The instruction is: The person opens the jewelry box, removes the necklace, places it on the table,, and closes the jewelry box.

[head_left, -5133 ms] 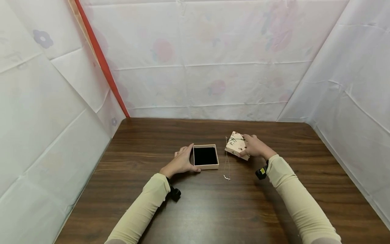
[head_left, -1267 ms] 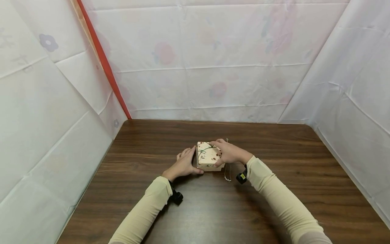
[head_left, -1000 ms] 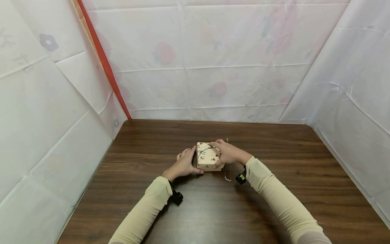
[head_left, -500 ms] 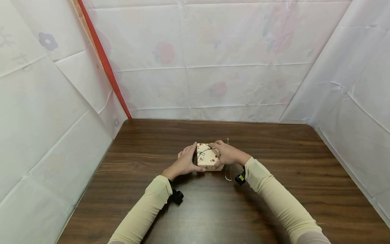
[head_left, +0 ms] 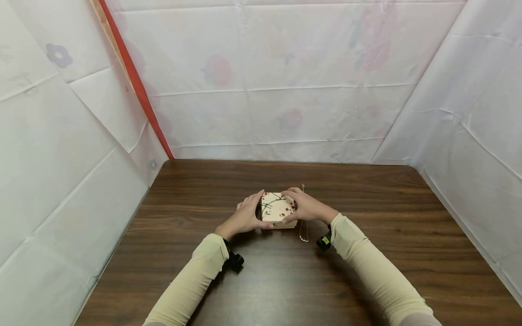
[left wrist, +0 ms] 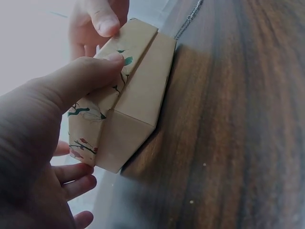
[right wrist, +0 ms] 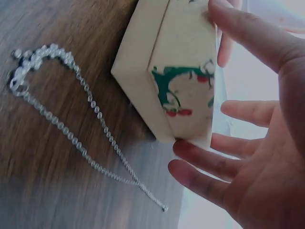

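A cream box lid (head_left: 277,207) printed with green branches and red flowers sits over its plain cream box base (left wrist: 147,81), a strip of which shows below the lid. My left hand (head_left: 243,217) grips the lid from the left, thumb on the near side and fingers at the far left corner. From the right, my right hand (head_left: 307,207) holds the lid between its thumb and fingers. Close to the box's right side lies a silver necklace (right wrist: 97,112), its beaded pendant (right wrist: 45,57) toward the near side. The inside of the box is hidden.
The box and necklace rest on a dark wood-grain table (head_left: 261,280). White printed sheets (head_left: 261,113) hang behind and at both sides, with a red strip (head_left: 136,79) at the back left corner. A small black camera (head_left: 235,261) sits at the left wrist.
My right hand has brought the lid left from beside the necklace onto the open, black-lined box. Lately the lid has settled lower, and my left thumb has come up onto its near side.
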Available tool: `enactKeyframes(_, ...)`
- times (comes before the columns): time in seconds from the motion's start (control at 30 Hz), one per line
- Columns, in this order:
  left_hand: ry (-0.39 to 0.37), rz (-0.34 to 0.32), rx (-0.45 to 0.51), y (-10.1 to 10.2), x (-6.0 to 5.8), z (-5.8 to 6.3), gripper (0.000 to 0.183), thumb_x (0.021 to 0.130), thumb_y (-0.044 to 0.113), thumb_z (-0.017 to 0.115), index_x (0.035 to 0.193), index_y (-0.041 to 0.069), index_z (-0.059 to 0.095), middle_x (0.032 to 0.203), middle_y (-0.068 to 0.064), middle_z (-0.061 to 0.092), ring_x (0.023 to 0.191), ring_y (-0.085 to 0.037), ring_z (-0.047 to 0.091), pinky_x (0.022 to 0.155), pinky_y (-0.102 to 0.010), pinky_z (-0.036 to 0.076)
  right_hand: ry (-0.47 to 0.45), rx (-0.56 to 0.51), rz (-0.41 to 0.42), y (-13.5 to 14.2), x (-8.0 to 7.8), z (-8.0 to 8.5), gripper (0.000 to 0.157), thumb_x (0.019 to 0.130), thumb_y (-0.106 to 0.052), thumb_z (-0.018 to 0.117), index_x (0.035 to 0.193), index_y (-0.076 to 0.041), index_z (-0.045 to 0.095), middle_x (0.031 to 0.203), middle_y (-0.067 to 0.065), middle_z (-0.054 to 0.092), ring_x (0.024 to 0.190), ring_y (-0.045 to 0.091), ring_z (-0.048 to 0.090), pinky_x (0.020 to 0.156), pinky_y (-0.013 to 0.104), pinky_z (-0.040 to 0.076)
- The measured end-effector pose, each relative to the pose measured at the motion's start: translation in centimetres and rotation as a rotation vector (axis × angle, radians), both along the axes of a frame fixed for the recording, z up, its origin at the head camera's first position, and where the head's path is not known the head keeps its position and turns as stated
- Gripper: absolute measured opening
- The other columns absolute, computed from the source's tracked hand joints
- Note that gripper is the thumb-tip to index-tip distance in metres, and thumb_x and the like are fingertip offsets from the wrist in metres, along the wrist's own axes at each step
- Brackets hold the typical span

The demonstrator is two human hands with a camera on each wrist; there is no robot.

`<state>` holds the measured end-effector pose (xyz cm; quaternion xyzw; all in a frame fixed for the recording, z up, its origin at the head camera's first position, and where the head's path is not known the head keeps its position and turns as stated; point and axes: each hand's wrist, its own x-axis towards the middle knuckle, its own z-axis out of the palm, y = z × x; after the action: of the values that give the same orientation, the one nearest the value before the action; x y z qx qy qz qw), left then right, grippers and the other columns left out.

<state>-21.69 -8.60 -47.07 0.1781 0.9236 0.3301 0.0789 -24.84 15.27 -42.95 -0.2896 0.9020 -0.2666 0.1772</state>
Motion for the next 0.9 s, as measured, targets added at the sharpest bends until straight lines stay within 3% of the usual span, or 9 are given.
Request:
enactKeyframes(0.43, 0.000, 0.004, -0.016, 0.09, 0.08, 0.09, 0.112, 0.073, 0.050, 0.082, 0.157, 0.012, 0.018, 0.158, -0.015, 0.029, 0.146, -0.038, 0.025, 0.112, -0.064, 0.020, -0.031, 0.004, -0.036, 1.07, -0.14, -0.42, 0.092, 0.078, -0.043, 0.080, 0.150, -0.008, 0.036, 0.157, 0.019, 0.025, 0.139, 0.039, 0.038, 0.105, 0.056, 0.039)
enactKeyframes(0.9, -0.061, 0.035, -0.036, 0.19, 0.08, -0.13, 0.106, 0.077, 0.057, 0.075, 0.156, 0.010, 0.021, 0.159, -0.015, 0.029, 0.146, -0.039, 0.025, 0.114, -0.063, 0.019, -0.022, 0.044, -0.049, 0.73, 0.19, -0.98, 0.091, 0.079, -0.037, 0.081, 0.151, -0.008, 0.035, 0.158, 0.016, 0.026, 0.140, 0.038, 0.037, 0.108, 0.052, 0.038)
